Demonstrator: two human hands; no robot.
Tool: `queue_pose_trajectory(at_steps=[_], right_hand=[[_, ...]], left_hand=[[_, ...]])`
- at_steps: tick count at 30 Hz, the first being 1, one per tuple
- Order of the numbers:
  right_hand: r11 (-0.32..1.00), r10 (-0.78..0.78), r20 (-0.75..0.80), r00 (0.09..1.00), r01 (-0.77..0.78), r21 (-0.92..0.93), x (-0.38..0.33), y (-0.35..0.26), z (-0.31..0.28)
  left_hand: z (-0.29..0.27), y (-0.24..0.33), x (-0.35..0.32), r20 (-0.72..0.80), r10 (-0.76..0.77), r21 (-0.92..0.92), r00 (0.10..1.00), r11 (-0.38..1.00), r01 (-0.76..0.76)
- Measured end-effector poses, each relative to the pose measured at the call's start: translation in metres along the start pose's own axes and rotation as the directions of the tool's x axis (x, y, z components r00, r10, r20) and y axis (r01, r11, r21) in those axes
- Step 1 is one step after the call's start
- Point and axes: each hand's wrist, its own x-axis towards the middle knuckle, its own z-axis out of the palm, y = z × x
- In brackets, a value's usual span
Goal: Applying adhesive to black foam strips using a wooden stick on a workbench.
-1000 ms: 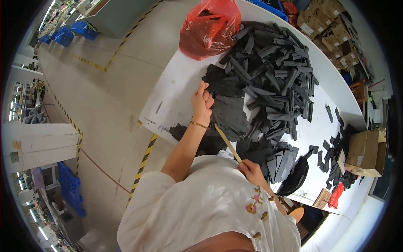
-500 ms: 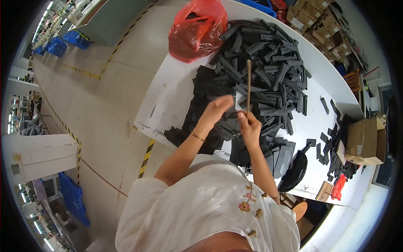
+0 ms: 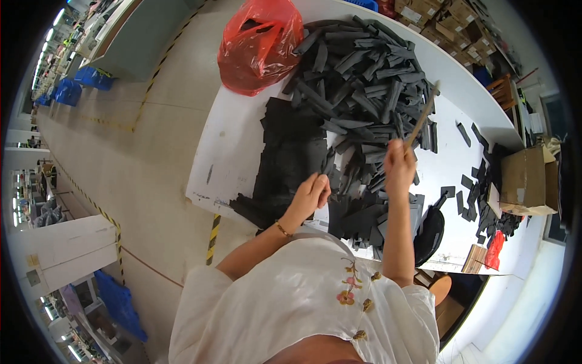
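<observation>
My right hand (image 3: 400,167) is closed around one end of a thin brown stick (image 3: 422,118), which slants up and to the right over the pile. Beside the flat stack of black sheet pieces (image 3: 288,155), my left hand (image 3: 309,197) has its fingers curled together. Whether a black piece is pinched in them is hard to see. Beyond both hands lies a large heap of folded black strips (image 3: 370,79). More black and dark grey flat pieces (image 3: 357,221) lie between my forearms, near the table's front edge.
A red plastic bag (image 3: 260,51) stands at the far left of the white table (image 3: 209,164). To the right are a black pouch (image 3: 429,236), scattered black pieces (image 3: 467,182) and an open cardboard box (image 3: 526,182). A raised white panel (image 3: 479,91) borders the far side.
My right hand has swung the stick away to the right and tilted it. My left hand has come nearer my body and its fingers have curled. The view has shifted slightly.
</observation>
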Motion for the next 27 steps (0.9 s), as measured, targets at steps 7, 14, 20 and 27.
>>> queue_pose_trajectory(at_steps=[7, 14, 20, 27], right_hand=[[0.98, 0.197, 0.213, 0.957, -0.193, -0.041, -0.05, 0.04, 0.037], [0.981, 0.155, 0.008, 0.988, -0.155, 0.12, -0.016, 0.032, 0.041], [0.985, 0.172, 0.208, 0.963, -0.168, -0.039, -0.024, 0.017, 0.035], [0.96, -0.103, 0.144, 0.984, 0.136, -0.244, -0.039, 0.015, 0.042]], left_hand=[[0.019, 0.002, 0.021, 0.112, 0.052, 0.179, 0.992, 0.981, -0.071], [-0.003, -0.045, -0.011, 0.337, -0.051, 0.187, 0.94, 0.982, -0.014], [0.007, 0.047, 0.048, -0.262, 0.368, 0.07, 0.892, 0.929, -0.363], [-0.004, 0.035, 0.058, -0.113, 0.187, 0.005, 0.976, 0.982, -0.188]])
